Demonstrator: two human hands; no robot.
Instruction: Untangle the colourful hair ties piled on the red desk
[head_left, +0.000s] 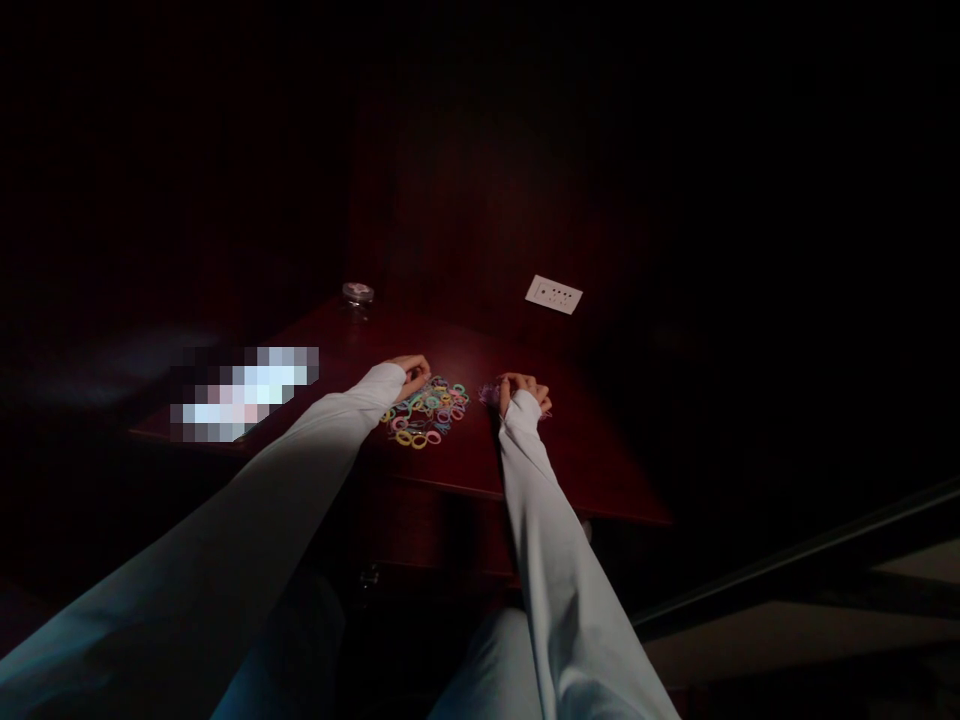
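A loose pile of pastel hair ties, in yellow, pink, green and blue, lies on the dark red table. My left hand is at the pile's upper left edge, its fingers curled down towards the ties; what is between them, if anything, is too small to see. To the right, my right hand rests on a smaller purple bunch, fingers bent and slightly apart. Part of that bunch shows on both sides of the hand, and the rest is hidden under it.
A small clear jar with a lid stands at the back left of the table. A bright pixelated object lies at the left edge. A white socket plate is on the panel behind the table. The surroundings are very dark.
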